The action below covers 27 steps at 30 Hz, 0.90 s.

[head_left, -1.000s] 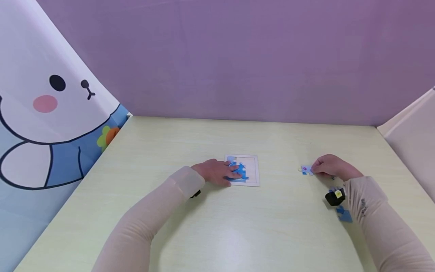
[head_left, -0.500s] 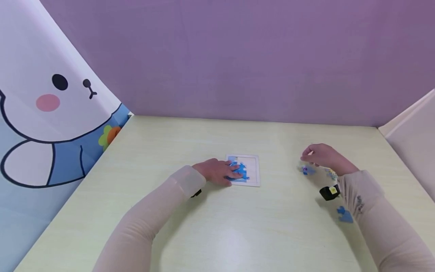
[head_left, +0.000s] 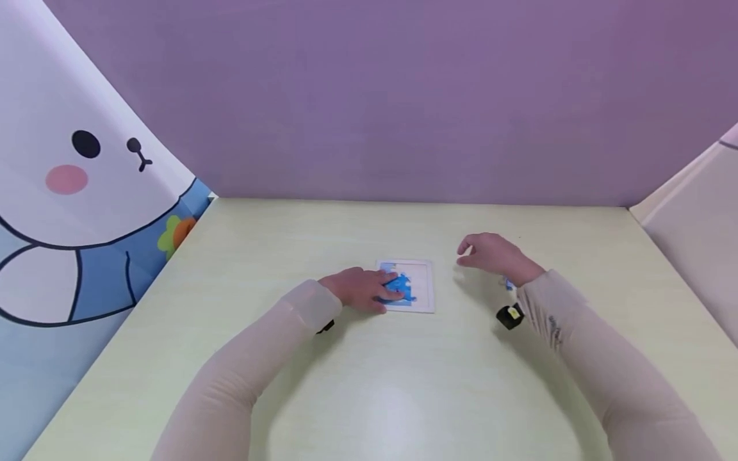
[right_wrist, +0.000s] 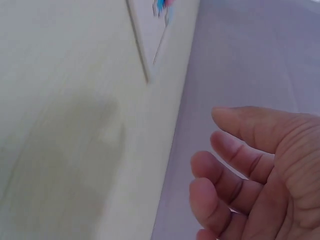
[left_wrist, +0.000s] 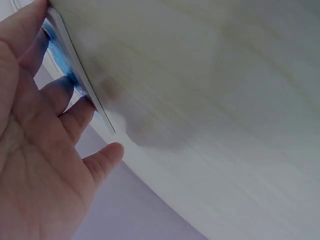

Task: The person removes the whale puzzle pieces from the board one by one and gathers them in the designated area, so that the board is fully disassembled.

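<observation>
My left hand (head_left: 360, 288) rests with spread fingers on a square jigsaw puzzle board (head_left: 425, 289) with a pale frame. Blue pieces joined into a picture (head_left: 406, 287) fill its left part, and bare backing shows on the right. In the left wrist view, the fingertips lie over the blue picture and the frame's edge (left_wrist: 82, 75). My right hand (head_left: 490, 253) hovers above the table, right of the board. Its fingers are loosely bent, and the right wrist view shows nothing between thumb and fingertips. A loose puzzle piece (head_left: 507, 283) peeks out beside the right wrist.
The pale wooden table (head_left: 369, 365) runs back to a purple backdrop (head_left: 369, 102). A cloth with a cartoon animal (head_left: 75, 224) hangs at the left, a white one (head_left: 697, 237) at the right. A black wrist device (head_left: 510, 315) sits under the right sleeve.
The right hand has lifted off the loose pieces at the right and moved left toward the board. Its sleeve now covers most of those pieces. The left hand stays on the board.
</observation>
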Available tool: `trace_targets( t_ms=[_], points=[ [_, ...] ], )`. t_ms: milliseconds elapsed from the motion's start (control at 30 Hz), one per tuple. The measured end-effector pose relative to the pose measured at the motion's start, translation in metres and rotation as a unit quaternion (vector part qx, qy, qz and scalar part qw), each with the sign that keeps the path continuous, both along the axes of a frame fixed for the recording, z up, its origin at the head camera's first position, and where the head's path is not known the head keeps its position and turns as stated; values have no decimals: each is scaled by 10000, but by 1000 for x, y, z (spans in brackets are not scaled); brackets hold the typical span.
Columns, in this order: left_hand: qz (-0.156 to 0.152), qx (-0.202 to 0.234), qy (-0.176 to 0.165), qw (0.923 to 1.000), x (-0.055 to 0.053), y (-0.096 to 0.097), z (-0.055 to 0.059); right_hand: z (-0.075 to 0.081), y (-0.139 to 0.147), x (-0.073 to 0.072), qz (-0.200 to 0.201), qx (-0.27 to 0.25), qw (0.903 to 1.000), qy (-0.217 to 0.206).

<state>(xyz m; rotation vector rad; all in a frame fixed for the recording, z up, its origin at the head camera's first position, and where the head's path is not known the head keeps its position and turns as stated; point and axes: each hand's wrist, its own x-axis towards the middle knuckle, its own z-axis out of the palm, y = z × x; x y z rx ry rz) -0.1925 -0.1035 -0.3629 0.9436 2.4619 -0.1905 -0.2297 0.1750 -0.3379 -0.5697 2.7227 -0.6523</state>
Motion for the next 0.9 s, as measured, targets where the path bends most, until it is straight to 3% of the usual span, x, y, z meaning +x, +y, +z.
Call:
trace_targets(
  t_ms=[233,433,700,900],
  points=[
    [-198,-171,118,9996,0,-1,1,-5,-45,6,316,591,9976,178],
    [-159,-209,140,9996,-1,-4,-2,-13,-73,13,366,1003,9938,320],
    [-233,-177,145,9995,0,-7,-2,-21,-90,17,674,1379,9873,421],
    [-271,-224,133,9993,-1,-6,1,-22,-97,16,590,1417,9875,355]
  ],
)
